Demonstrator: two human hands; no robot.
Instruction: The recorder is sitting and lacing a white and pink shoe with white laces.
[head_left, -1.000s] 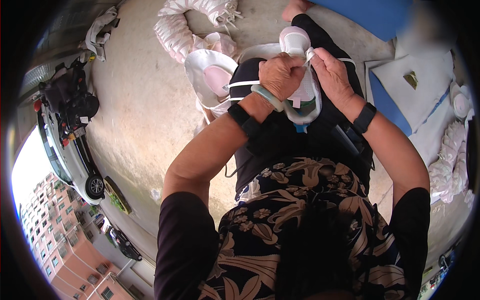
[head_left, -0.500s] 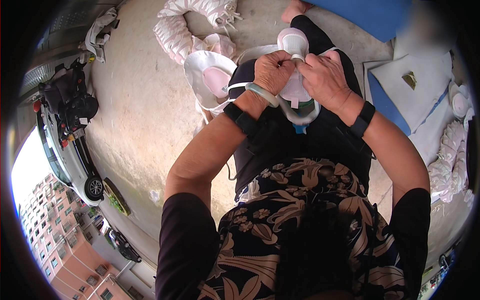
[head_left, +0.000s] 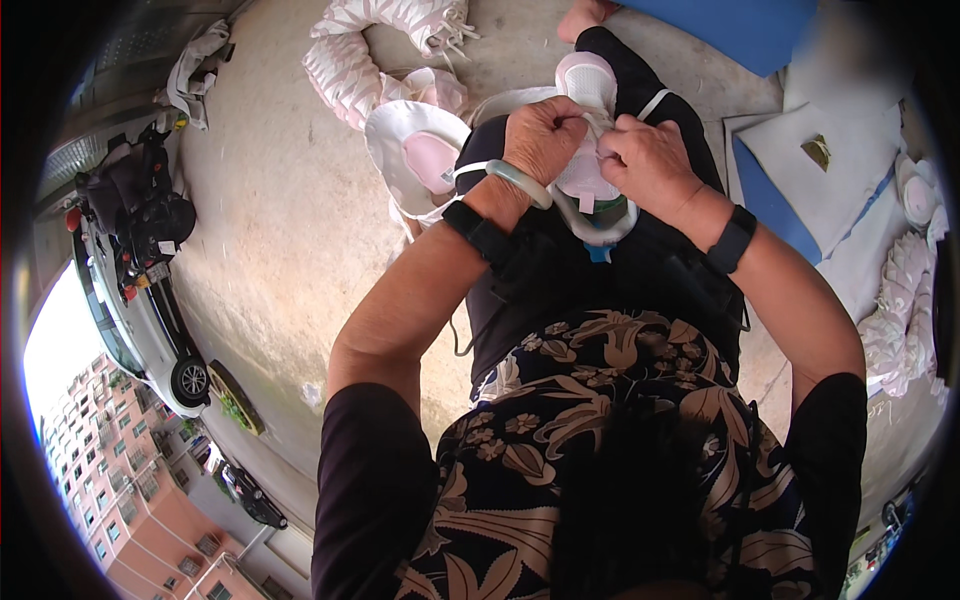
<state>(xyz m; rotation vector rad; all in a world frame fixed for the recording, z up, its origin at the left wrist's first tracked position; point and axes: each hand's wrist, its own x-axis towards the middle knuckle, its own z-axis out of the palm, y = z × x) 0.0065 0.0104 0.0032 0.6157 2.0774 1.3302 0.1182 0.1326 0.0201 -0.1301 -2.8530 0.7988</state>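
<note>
A pale pink and white shoe-shaped piece (head_left: 588,182), narrow in the middle, lies lengthwise between my thighs. White strips or laces (head_left: 599,122) cross its narrow middle; their exact shape is partly hidden by my fingers. My left hand (head_left: 542,140) is closed in a pinch at the left side of these strips. On the right, my right hand (head_left: 648,162) is also closed, its fingertips at the strips' other side. Around the piece's near end curves a pale loop (head_left: 600,236), with a bit of blue below it.
A white bag (head_left: 382,128) with a pink piece in it stands left of my leg. Beyond it curls a long row of pink-white pieces (head_left: 335,65). White sheets (head_left: 790,165) and more pieces (head_left: 900,300) lie at right. A scooter (head_left: 140,200) and car (head_left: 150,330) are far left.
My hands have moved slightly apart, the right one shifting a little to the right. The strips between them now look looser and more spread over the piece.
</note>
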